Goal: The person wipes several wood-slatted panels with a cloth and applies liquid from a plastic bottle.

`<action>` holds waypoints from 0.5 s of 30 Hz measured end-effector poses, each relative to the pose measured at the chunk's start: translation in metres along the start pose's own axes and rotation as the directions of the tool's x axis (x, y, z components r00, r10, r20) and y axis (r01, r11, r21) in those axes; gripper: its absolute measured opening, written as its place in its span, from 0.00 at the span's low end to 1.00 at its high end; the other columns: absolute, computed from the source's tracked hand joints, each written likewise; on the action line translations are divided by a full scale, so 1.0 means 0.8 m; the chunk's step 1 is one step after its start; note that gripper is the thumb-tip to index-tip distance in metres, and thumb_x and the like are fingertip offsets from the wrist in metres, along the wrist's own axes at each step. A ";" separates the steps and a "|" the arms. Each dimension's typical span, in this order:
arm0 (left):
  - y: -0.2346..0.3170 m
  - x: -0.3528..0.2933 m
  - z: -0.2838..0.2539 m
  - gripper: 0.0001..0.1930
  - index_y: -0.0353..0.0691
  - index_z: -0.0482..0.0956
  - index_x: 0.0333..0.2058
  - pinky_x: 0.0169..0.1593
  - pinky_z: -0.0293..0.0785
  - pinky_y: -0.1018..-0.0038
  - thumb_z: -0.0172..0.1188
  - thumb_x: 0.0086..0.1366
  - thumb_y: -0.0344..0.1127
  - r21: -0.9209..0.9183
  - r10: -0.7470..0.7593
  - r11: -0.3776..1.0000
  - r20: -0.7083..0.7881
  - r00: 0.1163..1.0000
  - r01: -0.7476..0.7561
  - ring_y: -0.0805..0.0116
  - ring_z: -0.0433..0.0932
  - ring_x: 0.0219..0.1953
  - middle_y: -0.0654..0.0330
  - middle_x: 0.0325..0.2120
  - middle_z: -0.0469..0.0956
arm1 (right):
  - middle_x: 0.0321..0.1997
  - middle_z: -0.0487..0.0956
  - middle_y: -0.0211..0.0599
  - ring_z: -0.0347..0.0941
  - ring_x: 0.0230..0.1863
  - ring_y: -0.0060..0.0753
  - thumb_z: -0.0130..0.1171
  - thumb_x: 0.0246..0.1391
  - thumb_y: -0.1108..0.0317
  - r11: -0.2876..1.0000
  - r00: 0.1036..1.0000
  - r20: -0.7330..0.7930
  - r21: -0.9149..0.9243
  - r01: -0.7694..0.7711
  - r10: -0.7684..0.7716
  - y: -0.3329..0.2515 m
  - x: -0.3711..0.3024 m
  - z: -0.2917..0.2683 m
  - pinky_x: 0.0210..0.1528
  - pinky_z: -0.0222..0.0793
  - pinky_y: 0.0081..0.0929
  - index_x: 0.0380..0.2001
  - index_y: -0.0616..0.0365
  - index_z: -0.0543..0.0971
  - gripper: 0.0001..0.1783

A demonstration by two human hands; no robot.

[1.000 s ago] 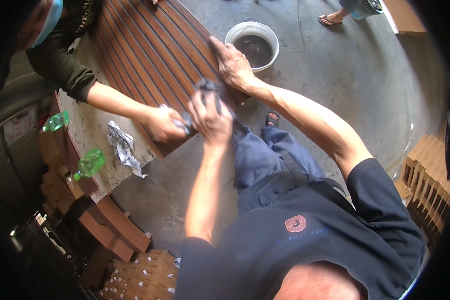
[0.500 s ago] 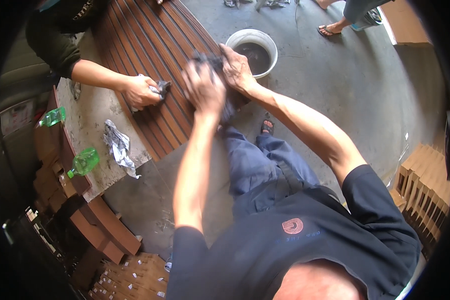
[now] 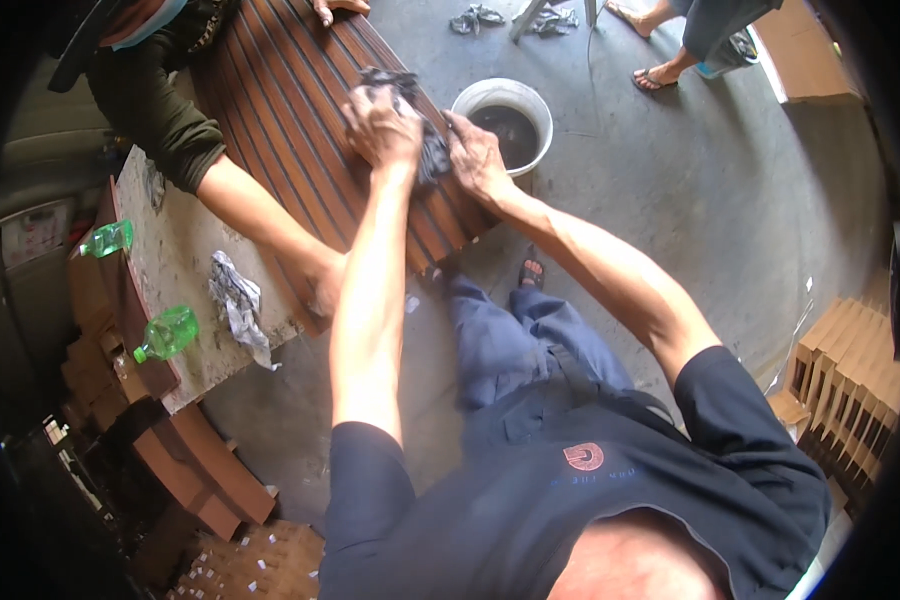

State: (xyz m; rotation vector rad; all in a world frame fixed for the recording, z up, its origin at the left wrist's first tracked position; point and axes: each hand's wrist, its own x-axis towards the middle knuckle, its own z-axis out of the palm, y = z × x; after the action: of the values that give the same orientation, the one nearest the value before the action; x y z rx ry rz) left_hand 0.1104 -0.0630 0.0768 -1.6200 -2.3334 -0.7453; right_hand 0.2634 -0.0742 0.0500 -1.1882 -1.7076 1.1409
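A brown wooden panel (image 3: 300, 120) with dark grooves lies aslant on the worktable. My left hand (image 3: 385, 135) presses a dark, dirty rag (image 3: 432, 158) onto its right part, fingers closed over the cloth, which bunches out on both sides. At the panel's right edge, my right hand (image 3: 478, 160) grips the rim, thumb side toward the rag; some fingertips are hidden. A co-worker's arm (image 3: 265, 215) reaches across the panel from the left, its hand (image 3: 328, 292) partly hidden behind my left forearm. Another hand (image 3: 338, 8) rests on the far edge.
A white bucket (image 3: 540, 130) of dark liquid stands right of the panel. Two green bottles (image 3: 170, 333) (image 3: 108, 238) and a crumpled grey-white cloth (image 3: 238, 300) lie on the stained tabletop (image 3: 185, 250). Cardboard pieces (image 3: 845, 370) are stacked at right; a person's feet (image 3: 657, 75) show far right.
My left hand and the rag have shifted slightly left and away from me. The co-worker's arm has swung nearer, its hand passing behind my left forearm. My right hand stays at the edge.
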 end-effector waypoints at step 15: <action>0.034 0.023 0.007 0.10 0.38 0.89 0.43 0.56 0.82 0.52 0.70 0.64 0.31 -0.042 -0.015 0.999 0.067 0.998 0.018 0.47 0.77 0.58 0.46 0.57 0.78 | 0.51 0.84 0.62 0.84 0.52 0.63 0.49 0.69 0.74 0.992 0.998 -0.051 -0.125 -0.029 0.023 0.003 0.006 -0.020 0.57 0.80 0.53 0.55 0.70 0.80 0.17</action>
State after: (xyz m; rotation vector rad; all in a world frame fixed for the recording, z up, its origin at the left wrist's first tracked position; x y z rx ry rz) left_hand 0.1289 -0.0377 0.0876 -1.6704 -2.3952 -0.7603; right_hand 0.2777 -0.0651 0.0530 -1.3086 -1.7527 1.0232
